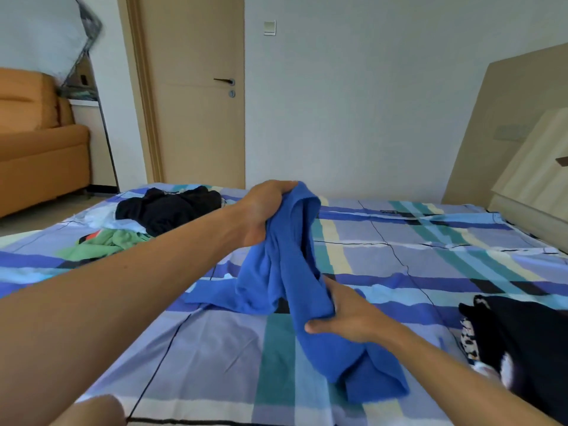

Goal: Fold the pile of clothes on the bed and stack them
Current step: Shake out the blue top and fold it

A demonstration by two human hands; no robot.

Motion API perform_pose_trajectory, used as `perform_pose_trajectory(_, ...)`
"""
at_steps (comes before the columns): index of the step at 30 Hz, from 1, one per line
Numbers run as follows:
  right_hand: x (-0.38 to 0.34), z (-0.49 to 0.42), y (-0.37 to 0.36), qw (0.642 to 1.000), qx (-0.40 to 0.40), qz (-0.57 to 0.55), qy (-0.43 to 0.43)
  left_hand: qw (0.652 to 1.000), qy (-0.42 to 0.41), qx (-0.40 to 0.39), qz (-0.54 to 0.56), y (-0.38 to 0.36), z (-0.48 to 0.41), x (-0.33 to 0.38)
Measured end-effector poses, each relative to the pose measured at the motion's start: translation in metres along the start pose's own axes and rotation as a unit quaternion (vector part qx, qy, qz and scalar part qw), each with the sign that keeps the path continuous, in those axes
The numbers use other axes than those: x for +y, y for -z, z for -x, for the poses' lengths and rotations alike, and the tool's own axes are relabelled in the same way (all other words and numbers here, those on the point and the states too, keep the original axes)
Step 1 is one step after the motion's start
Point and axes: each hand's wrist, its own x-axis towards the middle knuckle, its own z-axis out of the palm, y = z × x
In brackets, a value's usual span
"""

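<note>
**Status of the grips**
- Left grip (266, 210): fingers curled tight round the upper end of the blue garment (285, 287), holding it raised above the bed (215, 348).
- Right grip (347, 312): thumb and fingers closed round the same garment lower down, on the near side of the left grip.

**Location of the work item**
- The blue garment runs between the 2 grips as a bunched, twisted length.
- 1 loose part trails onto the bed below and left of the left grip.
- The bottom end lies on the bed just below the right grip, toward the person.

**Progress**
- The blue garment is not spread flat, and no fold is visible in it.
- Beyond and left of the left grip is an unsorted heap. It holds a black garment (166, 210), a green garment (107, 241) and a pale garment (104, 221), all crumpled.
- Right of the right grip, at the frame edge, lies a dark bundle (522, 333) with a spotted piece (468, 336) beside it. Whether this is a folded stack cannot be told.
- Judgement: at least 4 items remain to fold, so most of the task appears outstanding.

**Next step (judgement)**
- Untwist the blue garment and lay it flat on the open bed between the 2 grips before folding.
</note>
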Motion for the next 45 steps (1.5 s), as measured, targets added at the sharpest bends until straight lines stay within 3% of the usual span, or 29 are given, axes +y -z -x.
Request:
perform_pose_trajectory(4, 0.009, -0.006, 0.004, 0.989, 0.102, -0.104, 0.028, 0.995, -0.019, -0.025, -0.091, 0.021, 0.004, 0.013)
perform_pose_trajectory(7, 0.005, 0.0, 0.033, 0.971, 0.109, -0.212, 0.008, 0.973, -0.085, -0.064, -0.203, 0.046, 0.005, 0.024)
perform_pose_trajectory(11, -0.013, 0.008, 0.066, 0.958, 0.096, -0.271, 0.012, 0.935, -0.122, -0.095, -0.32, 0.062, 0.003, 0.039)
perform_pose_trajectory(15, -0.03, 0.011, 0.094, 0.939, 0.112, -0.324, 0.026, 0.88, -0.143, -0.102, -0.442, 0.07, 0.001, 0.049)
perform_pose_trajectory(20, -0.047, 0.016, 0.139, 0.918, 0.237, -0.315, 0.044, 0.801, -0.196, -0.108, -0.555, 0.094, -0.007, 0.042)
perform_pose_trajectory(23, -0.055, 0.018, 0.155, 0.92, 0.258, -0.29, 0.055, 0.813, -0.245, -0.083, -0.521, 0.109, -0.015, 0.035)
perform_pose_trajectory(26, -0.062, 0.016, 0.166, 0.927, 0.274, -0.249, 0.059, 0.83, -0.285, -0.003, -0.48, 0.117, -0.025, 0.024)
perform_pose_trajectory(29, -0.071, 0.022, 0.173, 0.941, 0.264, -0.195, 0.08, 0.876, -0.274, 0.065, -0.391, 0.122, -0.029, 0.015)
perform_pose_trajectory(33, -0.078, 0.03, 0.181, 0.966, 0.25, 0.043, 0.06, 0.928, -0.248, 0.121, -0.252, 0.119, -0.03, 0.018)
perform_pose_trajectory(37, -0.074, 0.021, 0.186, 0.919, 0.296, 0.259, -0.007, 0.934, -0.273, 0.137, -0.187, 0.107, -0.029, 0.028)
perform_pose_trajectory(39, -0.07, 0.017, 0.19, 0.914, 0.291, 0.284, -0.009, 0.91, -0.313, 0.146, -0.229, 0.105, -0.026, 0.035)
perform_pose_trajectory(41, -0.067, 0.015, 0.196, 0.926, 0.288, 0.243, 0.013, 0.858, -0.377, 0.145, -0.317, 0.106, -0.017, 0.04)
perform_pose_trajectory(45, -0.065, 0.016, 0.208, 0.943, 0.307, 0.128, 0.014, 0.702, -0.488, 0.066, -0.514, 0.117, 0.004, 0.039)
